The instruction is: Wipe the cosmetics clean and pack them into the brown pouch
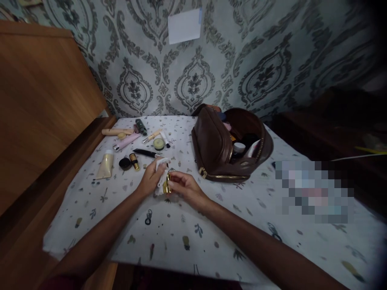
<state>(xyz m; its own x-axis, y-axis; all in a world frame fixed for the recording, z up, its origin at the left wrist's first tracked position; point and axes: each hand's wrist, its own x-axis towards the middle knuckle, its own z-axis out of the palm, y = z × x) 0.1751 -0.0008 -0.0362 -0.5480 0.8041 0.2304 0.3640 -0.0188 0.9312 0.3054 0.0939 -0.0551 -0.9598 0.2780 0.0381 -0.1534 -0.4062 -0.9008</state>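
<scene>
Left hand (pixel 151 177) pressed a white wipe (pixel 161 177) to the gold lipstick tube (pixel 167 186) pinched in the right hand (pixel 184 186); other cosmetics (pixel 130 149) lay beside the open brown bag (pixel 217 149), apparently still unwiped

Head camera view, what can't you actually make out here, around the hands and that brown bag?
- Gold item: mostly covered by the right hand and white wipe in the left hand; type unclear.
- Brown bag: its contents are dark, hidden by its wall.
- Pixelated patch on the tablecloth: blurred out.
- Cosmetics' labels: too small.
</scene>
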